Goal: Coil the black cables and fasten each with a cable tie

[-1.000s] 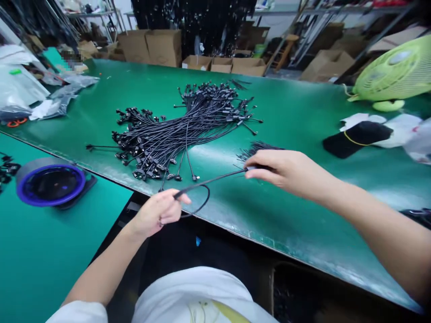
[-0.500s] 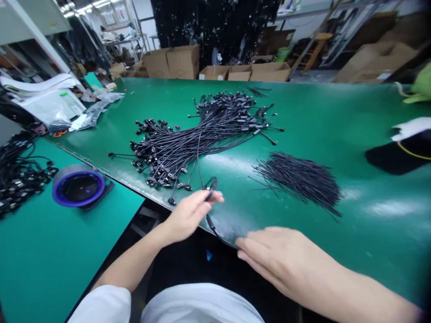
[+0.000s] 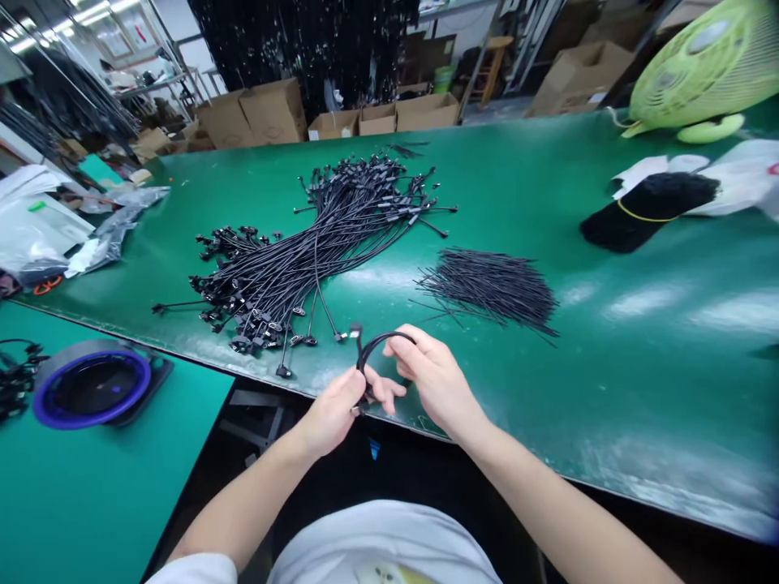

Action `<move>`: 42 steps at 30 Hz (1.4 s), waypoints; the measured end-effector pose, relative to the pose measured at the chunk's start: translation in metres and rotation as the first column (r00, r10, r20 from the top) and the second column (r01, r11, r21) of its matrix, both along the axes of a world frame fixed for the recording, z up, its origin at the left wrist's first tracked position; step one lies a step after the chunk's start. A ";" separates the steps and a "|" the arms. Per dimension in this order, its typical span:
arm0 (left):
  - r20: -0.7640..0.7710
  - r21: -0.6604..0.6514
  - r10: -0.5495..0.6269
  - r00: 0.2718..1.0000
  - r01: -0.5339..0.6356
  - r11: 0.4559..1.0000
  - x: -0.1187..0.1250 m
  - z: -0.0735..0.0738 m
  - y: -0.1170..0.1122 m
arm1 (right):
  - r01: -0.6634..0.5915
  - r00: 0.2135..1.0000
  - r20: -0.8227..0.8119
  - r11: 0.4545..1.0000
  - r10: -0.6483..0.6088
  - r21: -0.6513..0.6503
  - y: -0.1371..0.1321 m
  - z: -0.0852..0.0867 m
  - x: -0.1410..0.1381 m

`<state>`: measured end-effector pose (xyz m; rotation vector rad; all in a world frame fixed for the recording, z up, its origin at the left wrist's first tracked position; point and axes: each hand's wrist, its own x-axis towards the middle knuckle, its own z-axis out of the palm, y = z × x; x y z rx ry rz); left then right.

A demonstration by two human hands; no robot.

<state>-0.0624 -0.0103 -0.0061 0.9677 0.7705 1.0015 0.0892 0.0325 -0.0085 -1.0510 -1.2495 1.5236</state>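
Note:
A short black cable [image 3: 380, 336] is bent into a loop between my hands, over the table's front edge. My left hand [image 3: 341, 401] pinches it where its strands come together, and a connector end sticks up above the thumb. My right hand [image 3: 429, 373] has its fingers closed on the far side of the loop. Beyond them lies a large pile of black cables [image 3: 316, 243] with connectors at both ends. To the right of that pile rests a bundle of thin black ties [image 3: 492, 288], loose on the table.
The green table [image 3: 608, 365] spans the view. A purple-rimmed round dish [image 3: 91, 385] sits on a lower green surface at left. At right are a banded black bundle [image 3: 651, 211] and a green fan [image 3: 699, 73]. Cardboard boxes [image 3: 273, 113] stand behind the table.
My right hand has come up and left, closer to my left hand. The cable, stretched between the hands earlier, is now curled into a loop. The view has turned right.

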 end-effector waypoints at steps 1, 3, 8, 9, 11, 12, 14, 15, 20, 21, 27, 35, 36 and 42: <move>-0.032 0.010 0.025 0.999 -0.025 1.000 0.003 -0.005 -0.002 | 0.029 0.997 -0.071 0.998 -0.033 -0.051 -0.001 0.001 -0.001; -0.119 0.047 0.101 0.988 -0.096 0.994 0.005 -0.015 -0.006 | 0.005 0.983 -0.181 0.992 -0.028 -0.127 -0.005 0.004 -0.001; -0.460 0.125 0.004 0.888 0.061 0.990 0.005 -0.024 -0.010 | 0.167 0.978 -0.142 0.980 -0.150 0.111 -0.031 0.007 -0.007; -0.501 0.126 -0.052 0.864 0.133 0.983 0.006 -0.023 -0.010 | 0.190 0.979 -0.110 0.963 -0.171 0.193 -0.037 0.006 -0.009; -0.541 0.122 -0.160 0.826 0.265 0.956 0.008 -0.020 -0.013 | 0.196 0.980 -0.029 0.935 -0.196 0.297 -0.048 0.003 -0.011; -0.543 0.117 -0.208 0.813 0.319 0.940 0.009 -0.018 -0.014 | 0.203 0.976 0.010 0.929 -0.216 0.308 -0.051 0.002 -0.011; -0.525 0.122 -0.265 0.809 0.379 0.917 0.012 -0.017 -0.017 | 0.224 0.971 0.025 0.946 -0.236 0.234 -0.052 0.001 -0.009; -0.503 0.125 -0.277 0.818 0.386 0.914 0.012 -0.017 -0.018 | 0.225 0.974 -0.019 0.963 -0.225 0.151 -0.051 0.000 -0.008; -0.188 -0.086 -0.344 0.920 0.333 0.939 0.020 -0.027 -0.025 | 0.056 0.938 -0.333 0.990 -0.097 -0.129 -0.037 0.001 -0.007; -0.097 -0.152 -0.340 0.935 0.324 0.934 0.022 -0.028 -0.027 | 0.043 0.934 -0.346 0.990 -0.088 -0.135 -0.035 0.002 -0.007; 0.127 -0.362 -0.239 0.963 0.270 0.892 0.029 -0.021 -0.030 | -0.115 0.863 -0.501 0.944 -0.060 -0.310 -0.019 0.011 -0.004; 0.043 -0.407 -0.186 0.982 0.187 0.894 0.033 -0.032 -0.028 | 0.013 0.874 -0.454 0.941 -0.175 -0.337 -0.020 -0.003 -0.003; -0.021 -0.367 -0.195 0.981 0.174 0.914 0.034 -0.034 -0.027 | 0.108 0.900 -0.381 0.956 -0.210 -0.272 -0.023 -0.007 -0.005; -0.312 -0.208 -0.290 0.905 0.232 0.950 0.030 -0.023 -0.017 | 0.422 0.888 0.053 0.857 -0.456 0.296 -0.023 -0.014 0.012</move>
